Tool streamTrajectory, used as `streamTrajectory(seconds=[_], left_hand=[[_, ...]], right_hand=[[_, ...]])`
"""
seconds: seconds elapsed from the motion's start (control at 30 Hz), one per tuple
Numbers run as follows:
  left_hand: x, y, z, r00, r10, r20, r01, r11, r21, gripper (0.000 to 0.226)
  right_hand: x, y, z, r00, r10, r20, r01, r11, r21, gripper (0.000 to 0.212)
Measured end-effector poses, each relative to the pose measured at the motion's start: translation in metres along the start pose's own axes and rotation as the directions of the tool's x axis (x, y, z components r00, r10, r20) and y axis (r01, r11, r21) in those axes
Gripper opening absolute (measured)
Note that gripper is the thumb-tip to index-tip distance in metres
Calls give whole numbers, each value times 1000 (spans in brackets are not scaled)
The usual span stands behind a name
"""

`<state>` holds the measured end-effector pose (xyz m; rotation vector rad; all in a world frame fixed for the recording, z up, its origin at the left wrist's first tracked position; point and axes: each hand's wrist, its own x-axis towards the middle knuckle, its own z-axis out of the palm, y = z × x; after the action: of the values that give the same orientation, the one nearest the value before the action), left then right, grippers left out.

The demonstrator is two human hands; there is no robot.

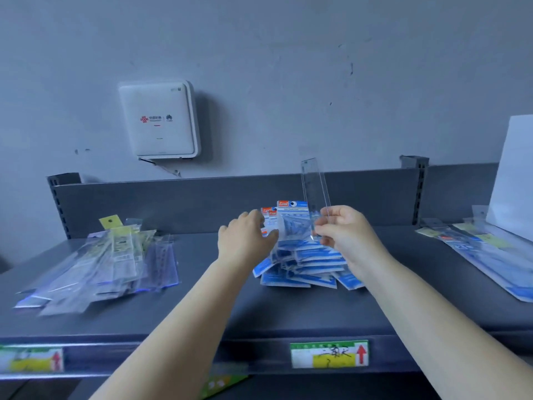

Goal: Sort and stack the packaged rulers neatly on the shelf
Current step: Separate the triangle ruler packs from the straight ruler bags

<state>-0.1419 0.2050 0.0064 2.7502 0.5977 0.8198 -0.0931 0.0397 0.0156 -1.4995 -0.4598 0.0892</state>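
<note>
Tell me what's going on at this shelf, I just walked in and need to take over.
A person is sorting packaged rulers on a grey shelf. The right hand pinches a clear ruler upright, while the left hand reaches into the messy blue-packaged pile in the middle. Another loose pile lies to the left, and more packs to the right.

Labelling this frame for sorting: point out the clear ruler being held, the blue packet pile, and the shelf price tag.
clear ruler (314, 194): head view, mid-length.
blue packet pile (305, 262): head view, pile middle.
shelf price tag (328, 354): head view, tag centre.
</note>
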Motion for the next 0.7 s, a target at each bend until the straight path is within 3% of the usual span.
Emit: streamTrajectory(seconds=[0.13, 0.33, 0.53, 0.6, 0.63, 0.7], left_hand=[[-12, -64, -33, 990, 90, -108, -75, 987, 139, 33], [-36, -173, -73, 990, -58, -127, 82, 978, 192, 30], [-43, -229, -97, 987, -90, -130, 127, 941, 315, 35], [-43, -236, -103, 986, -110, -126, 148, 926, 348, 36], [-43, -238, -104, 985, -121, -120, 157, 917, 367, 37], [-43, -238, -105, 987, -119, -108, 153, 900, 409, 38]], right_hand=[[-2, -6, 55, 996, 19, 91, -20, 1000, 13, 27], [-15, 1, 169, 951, 104, 292, -97, 995, -38, 28], [-16, -9, 256, 943, 22, 333, 25, 991, -134, 45], [-15, -6, 269, 928, 15, 373, 162, 884, -439, 47], [-15, -4, 272, 915, -16, 402, 280, 744, -606, 45], [-18, -1, 272, 872, -146, 467, 478, 460, -748, 40]])
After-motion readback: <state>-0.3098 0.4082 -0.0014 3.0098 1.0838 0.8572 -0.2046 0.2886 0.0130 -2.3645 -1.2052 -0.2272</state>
